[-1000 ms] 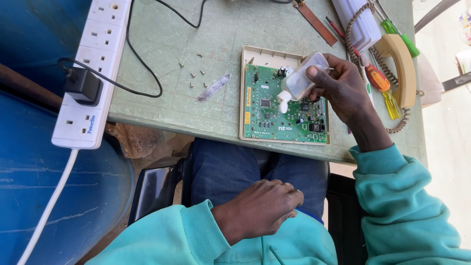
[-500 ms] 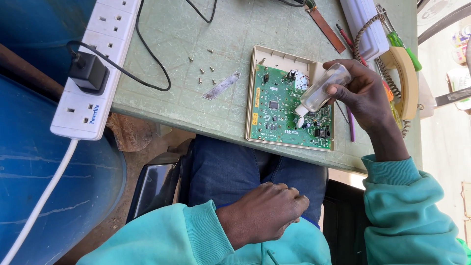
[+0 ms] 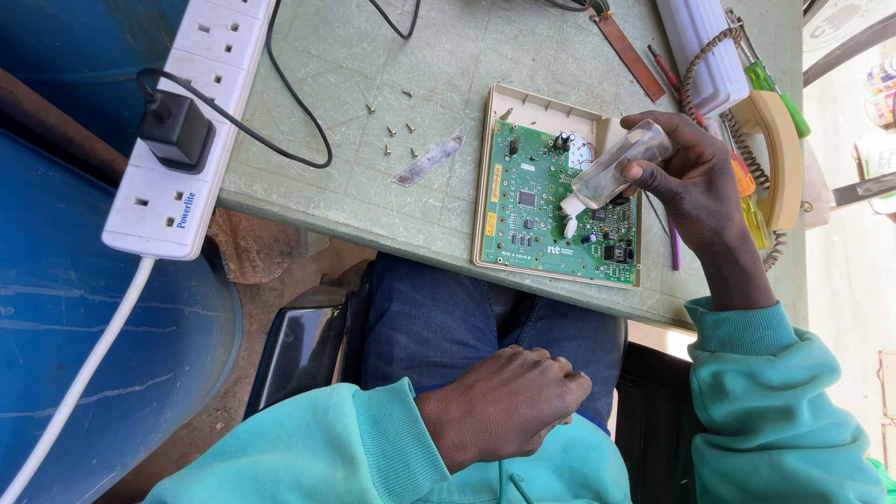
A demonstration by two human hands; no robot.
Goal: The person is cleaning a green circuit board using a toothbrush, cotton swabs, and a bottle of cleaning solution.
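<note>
Bottle point(image 3: 616, 170), small and clear with a white nozzle, sits tilted in the right hand point(image 3: 695, 187), its nozzle pointing down at the green circuit board point(image 3: 551, 210) and hovering just above the board's middle; whether the tip touches the board is too fine to tell. The right hand's fingers point(image 3: 653, 126) are curled tight around the bottle's body, the thumb pressed on its near side. The board lies in a shallow beige case point(image 3: 523, 101) on the green tabletop point(image 3: 373, 177), near its front edge.

The left hand point(image 3: 504, 406) rests on the lap, above the blue trousers, fingers closed into a loose fist. Whether anything is held inside is hidden by the knuckles.

A few small screws point(image 3: 397, 131) lie scattered on the tabletop left of the case, with a thin metal strip point(image 3: 427, 161) just beside them. A white power strip point(image 3: 191, 121) with a black plug point(image 3: 175, 131) overhangs the tabletop's left edge, its top cut off by the frame. Behind the right hand, a beige phone handset point(image 3: 775, 159) with its coiled cord, and some screwdrivers point(image 3: 770, 79) are partly covered by the hand and hard to make out.
</note>
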